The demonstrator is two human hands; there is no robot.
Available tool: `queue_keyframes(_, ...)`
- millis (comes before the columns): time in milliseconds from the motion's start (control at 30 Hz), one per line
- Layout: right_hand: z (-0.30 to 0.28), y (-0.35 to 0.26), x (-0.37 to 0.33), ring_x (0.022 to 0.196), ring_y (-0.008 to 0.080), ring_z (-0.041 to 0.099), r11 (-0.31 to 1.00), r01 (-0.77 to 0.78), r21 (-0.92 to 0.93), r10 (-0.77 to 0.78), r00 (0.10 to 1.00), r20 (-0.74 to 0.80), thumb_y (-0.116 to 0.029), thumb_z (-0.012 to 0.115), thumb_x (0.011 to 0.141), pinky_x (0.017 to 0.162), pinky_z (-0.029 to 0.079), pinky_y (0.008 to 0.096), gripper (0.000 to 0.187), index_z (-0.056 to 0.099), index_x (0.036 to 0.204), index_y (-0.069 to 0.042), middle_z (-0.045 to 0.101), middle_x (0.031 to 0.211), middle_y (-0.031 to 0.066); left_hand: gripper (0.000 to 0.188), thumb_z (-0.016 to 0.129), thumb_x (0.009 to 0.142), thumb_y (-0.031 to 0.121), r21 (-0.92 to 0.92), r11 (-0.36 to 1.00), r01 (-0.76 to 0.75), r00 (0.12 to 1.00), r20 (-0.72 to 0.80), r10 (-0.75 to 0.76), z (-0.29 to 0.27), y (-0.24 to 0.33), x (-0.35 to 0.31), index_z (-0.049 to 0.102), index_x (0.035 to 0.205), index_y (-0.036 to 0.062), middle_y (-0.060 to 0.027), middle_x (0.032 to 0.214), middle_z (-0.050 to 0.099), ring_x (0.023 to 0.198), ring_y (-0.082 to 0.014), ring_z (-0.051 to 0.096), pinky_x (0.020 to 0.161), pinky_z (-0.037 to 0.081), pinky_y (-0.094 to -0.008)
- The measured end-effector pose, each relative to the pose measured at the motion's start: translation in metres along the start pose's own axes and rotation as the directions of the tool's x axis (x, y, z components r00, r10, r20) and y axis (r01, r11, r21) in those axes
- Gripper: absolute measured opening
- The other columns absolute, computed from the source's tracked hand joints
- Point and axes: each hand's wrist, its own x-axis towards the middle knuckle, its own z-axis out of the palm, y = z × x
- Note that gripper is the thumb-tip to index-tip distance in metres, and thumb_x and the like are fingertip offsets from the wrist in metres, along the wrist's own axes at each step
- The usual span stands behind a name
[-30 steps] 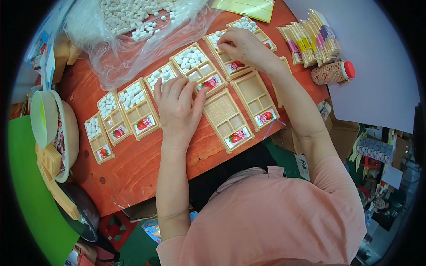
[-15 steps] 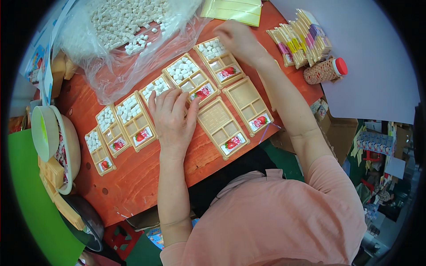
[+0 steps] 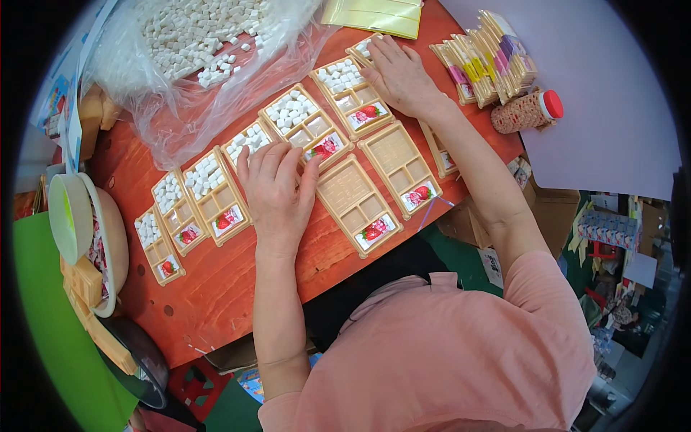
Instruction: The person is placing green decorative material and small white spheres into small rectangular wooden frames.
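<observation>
My left hand (image 3: 279, 193) lies over a beige compartment tray (image 3: 229, 157) holding small white cubes, its fingers apart and slightly bent and its thumb near the neighbouring tray. At the far end of the row, my right hand (image 3: 404, 81) stretches its fingers over another beige tray (image 3: 355, 52), where white cubes (image 3: 363, 47) show beside the fingertips. The hand hides most of that tray. Several more trays stand in slanting rows, each with a strawberry-printed packet (image 3: 367, 114) in an end compartment. Two nearer trays (image 3: 347, 184) have bare large compartments.
A clear plastic bag (image 3: 169, 129) with a heap of white cubes (image 3: 209, 36) lies at the far left. Bowls (image 3: 115, 237) stand at the left edge. At the far right are a stack of slim packets (image 3: 497, 61), a red-lidded jar (image 3: 520, 114) and a yellow sheet (image 3: 374, 16).
My right hand has shifted slightly right and nearer, now still over the far tray, whose white cubes have come into view. My left hand has barely moved.
</observation>
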Motion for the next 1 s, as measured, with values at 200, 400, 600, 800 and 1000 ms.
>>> queue_keyframes(200, -0.013, 0.000, 0.003, 0.145, 0.0346, 0.036, 0.983, -0.044, 0.178, 0.054, 0.997, -0.050, -0.038, 0.041, 0.107, 0.117, 0.028, 0.0507, 0.055, 0.045, 0.144, 0.003, 0.040, 0.155, 0.0228, 0.023, 0.078, 0.085, 0.020, 0.001, 1.000, -0.001, 1.000, 0.002, 0.001, 0.000, 0.001, 0.000, 0.068, 0.099, 0.0048, -0.0080, 0.103, 0.067, 0.104, -0.0253, 0.062, 0.109, 0.037, -0.0524)
queue_keyframes(400, 0.001, -0.001, 0.002, 0.145, 0.0362, 0.036, 0.995, 0.026, 0.098, -0.025, 1.000, -0.003, -0.038, 0.041, 0.107, 0.119, 0.027, 0.0493, 0.055, 0.045, 0.144, 0.003, 0.041, 0.153, 0.0242, 0.023, 0.078, 0.085, 0.020, -0.003, 1.000, -0.002, 1.000, 0.003, 0.002, 0.000, 0.000, 0.001, 0.069, 0.100, 0.0048, -0.0080, 0.103, 0.067, 0.104, -0.0253, 0.062, 0.110, 0.036, -0.0522)
queue_keyframes(600, -0.008, -0.007, 0.004, 0.142, 0.0358, 0.042, 0.996, 0.043, 0.078, -0.045, 0.999, 0.014, -0.037, 0.042, 0.108, 0.118, 0.031, 0.0435, 0.051, 0.052, 0.140, 0.001, 0.049, 0.147, 0.0234, 0.024, 0.077, 0.085, 0.020, 0.007, 1.000, 0.000, 1.000, 0.003, 0.000, 0.000, -0.001, -0.001, 0.069, 0.101, 0.0044, -0.0083, 0.103, 0.067, 0.104, -0.0254, 0.063, 0.110, 0.037, -0.0522)
queue_keyframes(800, -0.034, 0.012, 0.006, 0.122, 0.0309, 0.061, 0.627, -0.205, 0.752, 0.314, 0.949, -0.003, -0.027, 0.050, 0.106, 0.102, 0.048, 0.0372, 0.037, 0.062, 0.128, 0.000, 0.066, 0.126, 0.0189, 0.023, 0.077, 0.085, 0.021, 0.013, 1.000, 0.006, 1.000, -0.007, -0.006, -0.002, -0.003, -0.004, 0.070, 0.099, 0.0036, -0.0090, 0.102, 0.068, 0.103, -0.0258, 0.063, 0.110, 0.037, -0.0523)
queue_keyframes(1000, -0.001, 0.038, -0.011, 0.122, 0.0297, 0.059, 0.944, -0.032, 0.329, 0.086, 0.985, -0.151, -0.010, 0.059, 0.094, 0.103, 0.044, 0.0399, 0.036, 0.063, 0.130, -0.005, 0.065, 0.129, 0.0129, 0.023, 0.077, 0.085, 0.021, 0.002, 1.000, -0.001, 1.000, -0.001, 0.001, -0.002, 0.001, 0.001, 0.070, 0.099, 0.0037, -0.0092, 0.104, 0.069, 0.102, -0.0264, 0.063, 0.110, 0.037, -0.0523)
